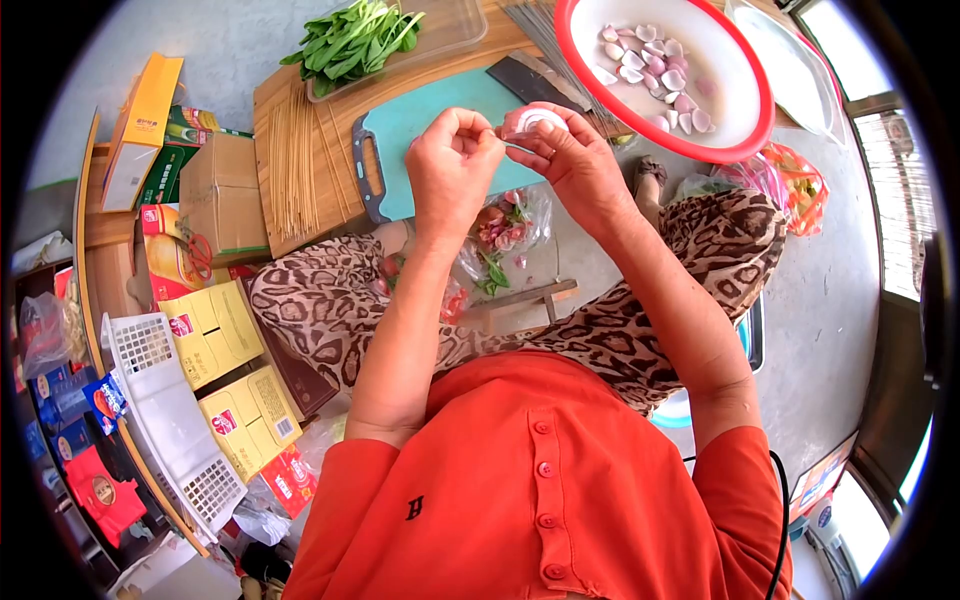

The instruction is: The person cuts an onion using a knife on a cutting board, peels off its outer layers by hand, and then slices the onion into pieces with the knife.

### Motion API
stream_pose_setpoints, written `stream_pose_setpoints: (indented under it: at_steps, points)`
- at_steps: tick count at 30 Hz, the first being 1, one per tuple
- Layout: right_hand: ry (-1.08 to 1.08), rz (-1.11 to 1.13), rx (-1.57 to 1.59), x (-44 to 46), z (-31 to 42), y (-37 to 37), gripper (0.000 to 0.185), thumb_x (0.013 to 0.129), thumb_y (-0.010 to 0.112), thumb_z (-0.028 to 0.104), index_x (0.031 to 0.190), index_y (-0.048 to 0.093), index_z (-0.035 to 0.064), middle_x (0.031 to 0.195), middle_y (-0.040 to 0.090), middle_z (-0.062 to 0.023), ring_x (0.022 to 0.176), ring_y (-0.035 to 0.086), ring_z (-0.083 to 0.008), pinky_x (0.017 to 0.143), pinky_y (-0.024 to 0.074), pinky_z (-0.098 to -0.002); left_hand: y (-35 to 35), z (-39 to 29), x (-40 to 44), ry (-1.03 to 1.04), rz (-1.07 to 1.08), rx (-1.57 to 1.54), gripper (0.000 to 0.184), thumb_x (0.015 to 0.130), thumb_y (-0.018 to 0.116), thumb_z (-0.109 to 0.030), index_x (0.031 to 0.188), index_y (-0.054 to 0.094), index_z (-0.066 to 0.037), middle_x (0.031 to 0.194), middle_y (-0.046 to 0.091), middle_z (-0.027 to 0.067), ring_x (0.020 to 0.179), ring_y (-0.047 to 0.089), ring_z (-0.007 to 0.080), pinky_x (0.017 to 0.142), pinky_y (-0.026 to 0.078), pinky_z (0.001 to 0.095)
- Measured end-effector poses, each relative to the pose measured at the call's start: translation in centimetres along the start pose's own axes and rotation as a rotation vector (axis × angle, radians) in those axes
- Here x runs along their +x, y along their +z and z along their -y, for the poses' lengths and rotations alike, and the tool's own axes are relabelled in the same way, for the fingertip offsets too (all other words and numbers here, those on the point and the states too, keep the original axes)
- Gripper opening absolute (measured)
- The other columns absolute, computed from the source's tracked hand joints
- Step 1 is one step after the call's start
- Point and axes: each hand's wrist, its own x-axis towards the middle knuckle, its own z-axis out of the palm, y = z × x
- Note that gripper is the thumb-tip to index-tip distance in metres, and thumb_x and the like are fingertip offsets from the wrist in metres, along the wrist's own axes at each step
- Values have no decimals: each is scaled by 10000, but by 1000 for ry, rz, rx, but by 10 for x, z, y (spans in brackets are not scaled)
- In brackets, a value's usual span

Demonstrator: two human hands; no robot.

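Observation:
My right hand (580, 165) grips a cut piece of purple onion (540, 120), its pale layers facing up. Close beside it, my left hand (455, 170) is closed in a pinch, its fingertips near the onion's edge; what they hold, if anything, is too small to make out. Both hands are above the front edge of a teal cutting board (400, 130). A dark blade (535, 82) lies across the board's far right corner. Beyond my right hand stands a white basin with a red rim (765, 100), holding many separated onion pieces (655, 72).
Bamboo skewers (300, 160) lie on the wooden table (270, 100) at left. Leafy greens (355, 40) rest on a plastic tray (455, 30) behind. Below my hands, a plastic bag (535, 215) holds scraps. Cartons (225, 190) and a white basket (165, 400) stand left.

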Motion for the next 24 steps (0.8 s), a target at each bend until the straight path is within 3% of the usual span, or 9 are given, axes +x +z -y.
stream_pose_setpoints:
  at_steps: [5,10,14,20,22,24]
  points:
    - [-81,-28,-128,2,-4,-2,358,921,687,139,1211,529,1,1138,639,-115,1050,640,-196,921,554,-367,0,-15,-9,162,31,130,65,848,680,15,906,655,0,806,661,10,696,642,80,641,514,227]
    - [-148,-93,-276,-2,-4,2,428,888,736,162,1222,529,-7,1128,639,-105,1035,633,-173,896,562,-329,4,-10,-8,410,-28,382,128,794,700,38,906,654,-6,837,667,75,671,655,150,624,533,274]
    - [-172,-104,-350,-5,-4,4,436,882,743,160,1223,530,-8,1118,640,-98,1032,631,-171,886,567,-324,6,-12,-9,464,-38,498,131,772,702,44,870,634,-12,810,650,73,661,648,161,604,529,294]
    - [-118,-66,-221,-3,-3,5,384,903,713,136,1213,534,-2,1121,642,-100,1034,640,-185,887,569,-348,7,-16,-6,351,-57,384,107,785,663,53,850,612,-16,788,649,49,636,637,128,596,520,280]
    - [-92,-44,-141,-3,-3,4,370,908,704,133,1210,535,1,1124,643,-101,1035,643,-191,890,569,-357,1,-11,-4,41,13,134,62,817,642,43,836,601,1,783,655,24,642,631,90,603,517,262]
    - [-31,-33,-56,-3,-1,2,364,912,700,134,1207,533,2,1130,644,-103,1034,648,-197,896,568,-371,0,-3,-1,-3,2,4,86,772,687,45,807,612,22,719,660,80,636,620,81,590,491,244]
